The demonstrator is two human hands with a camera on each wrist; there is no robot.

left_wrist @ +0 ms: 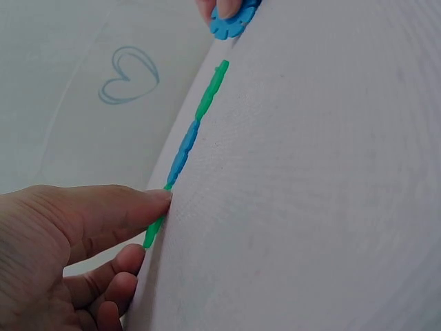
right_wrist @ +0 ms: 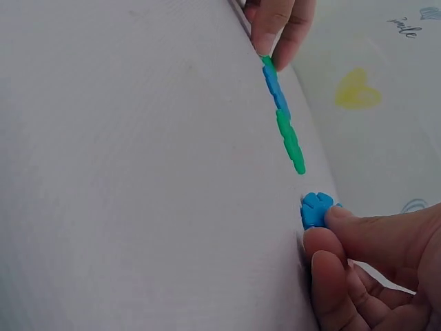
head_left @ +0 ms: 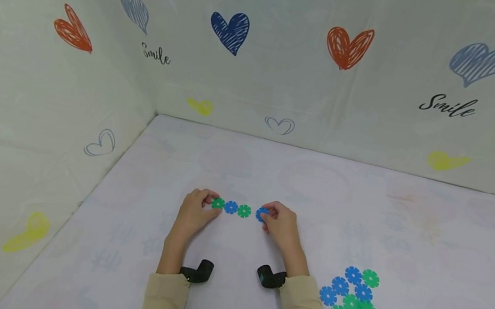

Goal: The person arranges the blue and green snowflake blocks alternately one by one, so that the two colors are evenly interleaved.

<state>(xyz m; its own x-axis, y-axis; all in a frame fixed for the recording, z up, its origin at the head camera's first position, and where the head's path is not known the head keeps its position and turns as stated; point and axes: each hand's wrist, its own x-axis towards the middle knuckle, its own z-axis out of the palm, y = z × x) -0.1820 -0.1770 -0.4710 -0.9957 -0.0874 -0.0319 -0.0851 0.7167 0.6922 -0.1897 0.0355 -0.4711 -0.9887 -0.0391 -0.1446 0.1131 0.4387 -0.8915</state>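
My left hand [head_left: 193, 212] pinches the green end of the flat snowflake-disc chain [head_left: 231, 207] on the bench; my right hand [head_left: 279, 223] pinches a blue disc [head_left: 262, 214] by its rim. Light, stiff plastic, I judge.

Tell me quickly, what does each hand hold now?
Left hand: pinches the green end of the flat plastic green-blue-green flower-disc chain.
Right hand: pinches a single blue plastic flower disc.
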